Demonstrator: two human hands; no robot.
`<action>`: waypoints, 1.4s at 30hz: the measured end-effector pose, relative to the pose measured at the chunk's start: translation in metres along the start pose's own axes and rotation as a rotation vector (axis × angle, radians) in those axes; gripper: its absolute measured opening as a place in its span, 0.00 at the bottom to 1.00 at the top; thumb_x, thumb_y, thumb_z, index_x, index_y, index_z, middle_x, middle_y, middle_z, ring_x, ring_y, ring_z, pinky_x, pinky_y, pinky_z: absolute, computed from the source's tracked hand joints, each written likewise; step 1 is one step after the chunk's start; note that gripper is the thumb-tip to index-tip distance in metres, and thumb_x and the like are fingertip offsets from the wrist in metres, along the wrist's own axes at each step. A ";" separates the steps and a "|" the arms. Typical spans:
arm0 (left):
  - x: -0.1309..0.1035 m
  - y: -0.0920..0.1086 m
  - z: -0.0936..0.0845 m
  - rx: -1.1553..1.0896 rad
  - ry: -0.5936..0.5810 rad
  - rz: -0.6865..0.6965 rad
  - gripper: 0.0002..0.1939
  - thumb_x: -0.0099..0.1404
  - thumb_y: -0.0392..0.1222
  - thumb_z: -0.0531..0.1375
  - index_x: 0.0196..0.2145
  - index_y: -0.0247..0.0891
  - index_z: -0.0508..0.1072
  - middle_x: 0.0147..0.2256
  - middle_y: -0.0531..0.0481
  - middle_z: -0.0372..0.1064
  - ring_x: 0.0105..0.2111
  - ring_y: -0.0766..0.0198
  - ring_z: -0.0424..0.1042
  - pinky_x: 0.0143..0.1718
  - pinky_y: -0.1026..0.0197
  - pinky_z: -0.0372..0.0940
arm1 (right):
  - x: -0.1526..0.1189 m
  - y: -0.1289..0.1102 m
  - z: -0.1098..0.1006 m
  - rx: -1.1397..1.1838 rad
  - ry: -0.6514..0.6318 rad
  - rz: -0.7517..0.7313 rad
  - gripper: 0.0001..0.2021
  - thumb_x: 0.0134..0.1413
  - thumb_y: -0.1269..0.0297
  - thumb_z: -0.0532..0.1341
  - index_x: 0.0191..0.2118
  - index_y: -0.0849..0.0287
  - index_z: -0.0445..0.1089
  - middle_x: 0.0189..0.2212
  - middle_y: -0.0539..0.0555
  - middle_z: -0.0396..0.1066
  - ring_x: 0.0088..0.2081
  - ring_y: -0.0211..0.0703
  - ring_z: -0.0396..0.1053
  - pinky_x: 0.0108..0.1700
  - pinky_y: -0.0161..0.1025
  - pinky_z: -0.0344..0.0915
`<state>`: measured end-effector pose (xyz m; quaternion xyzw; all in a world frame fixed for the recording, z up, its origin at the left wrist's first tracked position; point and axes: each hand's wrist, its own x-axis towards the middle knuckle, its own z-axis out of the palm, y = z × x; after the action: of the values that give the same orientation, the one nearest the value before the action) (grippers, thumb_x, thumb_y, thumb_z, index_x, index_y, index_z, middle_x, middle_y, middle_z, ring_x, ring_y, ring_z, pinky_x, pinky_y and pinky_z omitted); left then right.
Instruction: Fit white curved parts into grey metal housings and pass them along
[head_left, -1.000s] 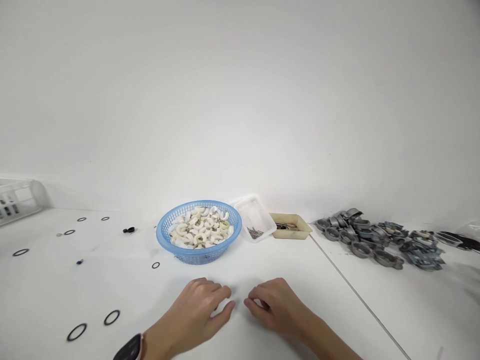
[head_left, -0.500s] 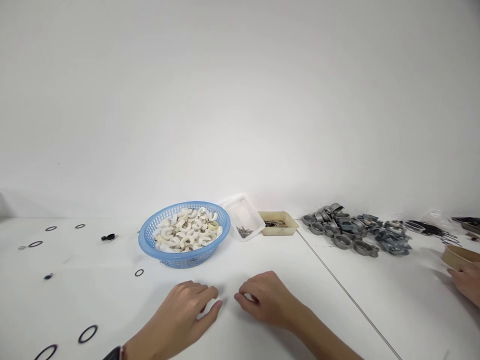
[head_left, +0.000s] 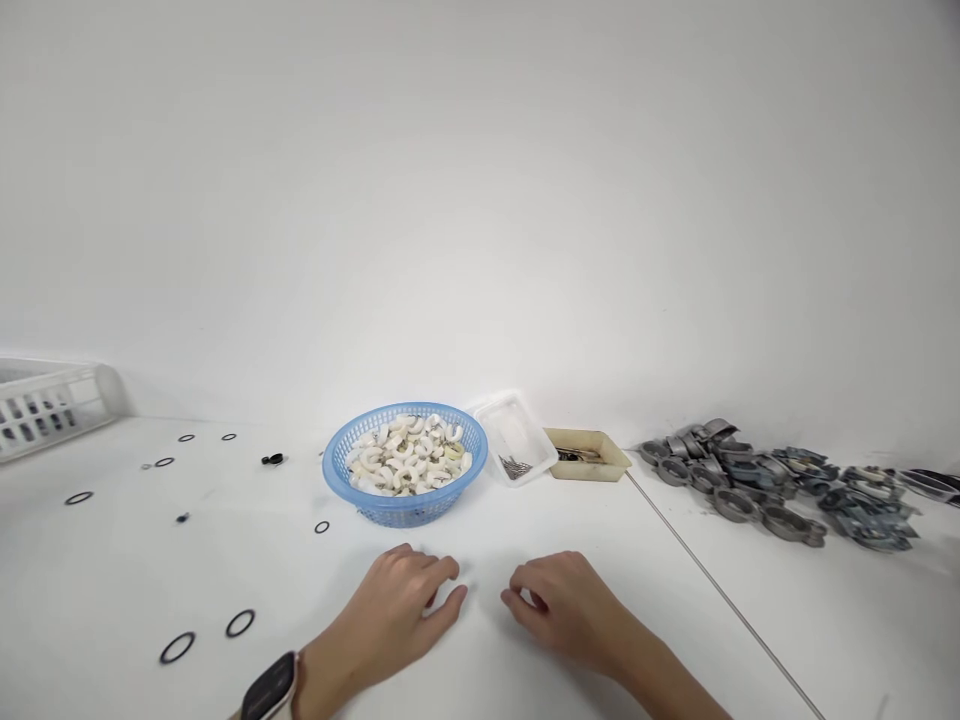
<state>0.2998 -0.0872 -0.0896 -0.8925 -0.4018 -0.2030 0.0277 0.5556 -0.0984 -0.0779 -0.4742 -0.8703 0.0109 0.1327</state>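
Lower centre, we curl our bare left hand [head_left: 401, 603] and right hand [head_left: 568, 603] half-open, seemingly empty, best relaxed, below a round blue plastic basket [head_left: 409, 513].

White crate [head_left: 60, 388] cut off left; right hand [head_left: 566, 608] partly hidden (palm underneath)

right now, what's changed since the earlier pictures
The view swung right, then back left: the white crate shows again, and another person's hand has left view. Nothing was visibly taken or let go. The empty left hand and right hand, blue basket and grey parts look unmoved.
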 end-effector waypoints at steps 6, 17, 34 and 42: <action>0.001 -0.007 0.006 -0.033 0.079 -0.083 0.11 0.74 0.45 0.52 0.38 0.40 0.72 0.23 0.55 0.68 0.27 0.60 0.70 0.50 0.50 0.64 | 0.002 0.001 0.008 -0.001 0.034 0.006 0.13 0.62 0.65 0.58 0.26 0.57 0.69 0.24 0.47 0.74 0.26 0.35 0.66 0.29 0.35 0.48; 0.008 0.009 -0.010 -0.370 -0.055 -0.262 0.09 0.71 0.48 0.56 0.37 0.45 0.73 0.29 0.57 0.72 0.40 0.59 0.74 0.70 0.31 0.31 | 0.002 0.001 0.024 0.026 0.060 -0.087 0.14 0.62 0.67 0.57 0.24 0.58 0.64 0.21 0.46 0.70 0.24 0.34 0.60 0.33 0.36 0.50; 0.008 0.006 -0.014 -0.458 0.014 -0.261 0.11 0.72 0.46 0.55 0.35 0.44 0.73 0.30 0.57 0.74 0.38 0.60 0.76 0.71 0.34 0.36 | 0.003 0.004 0.030 0.019 0.070 -0.122 0.15 0.63 0.67 0.56 0.23 0.58 0.63 0.20 0.46 0.69 0.22 0.33 0.58 0.33 0.37 0.51; 0.008 0.004 -0.011 -0.468 0.027 -0.256 0.11 0.72 0.46 0.54 0.35 0.44 0.73 0.29 0.57 0.73 0.36 0.62 0.75 0.71 0.35 0.33 | 0.002 0.002 0.026 0.060 0.071 -0.114 0.11 0.63 0.67 0.56 0.29 0.56 0.71 0.22 0.46 0.72 0.23 0.35 0.63 0.33 0.36 0.54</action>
<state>0.3038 -0.0865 -0.0761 -0.8138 -0.4531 -0.3041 -0.1998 0.5503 -0.0928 -0.1031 -0.4196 -0.8900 0.0124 0.1779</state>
